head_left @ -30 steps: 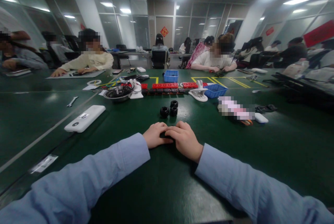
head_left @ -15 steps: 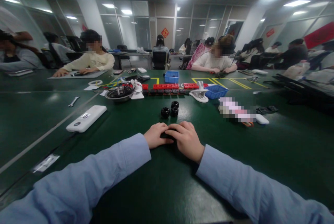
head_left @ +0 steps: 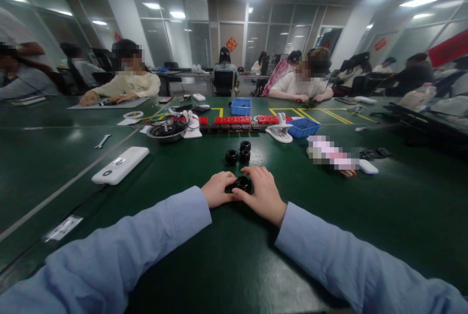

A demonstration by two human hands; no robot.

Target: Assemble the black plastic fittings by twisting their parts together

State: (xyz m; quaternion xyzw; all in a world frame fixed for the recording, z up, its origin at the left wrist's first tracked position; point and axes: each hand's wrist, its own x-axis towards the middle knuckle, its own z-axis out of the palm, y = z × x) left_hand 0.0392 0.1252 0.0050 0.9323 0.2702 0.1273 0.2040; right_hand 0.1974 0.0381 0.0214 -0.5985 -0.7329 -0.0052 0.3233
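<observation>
Round part (head_left: 243, 183): glossy black, plain, between the fingers (head_left: 258, 180).
Three round parts (head_left: 238, 154): black, just beyond the fingers.
Tabletop (head_left: 234, 255): dark green, plain, with a thin pale line left of the fingers.
Marked lines (head_left: 329, 115): yellow, far beyond the fingers to the right.
Sleeves (head_left: 146, 241): light blue, plain, behind the fingers.
Flat device (head_left: 120, 165): white, left of the fingers.
Row of blocks (head_left: 234, 120): red, far beyond the fingers.
Trays (head_left: 240, 107): bright blue, beside the red row.
Clip stand (head_left: 280, 131): white.
</observation>
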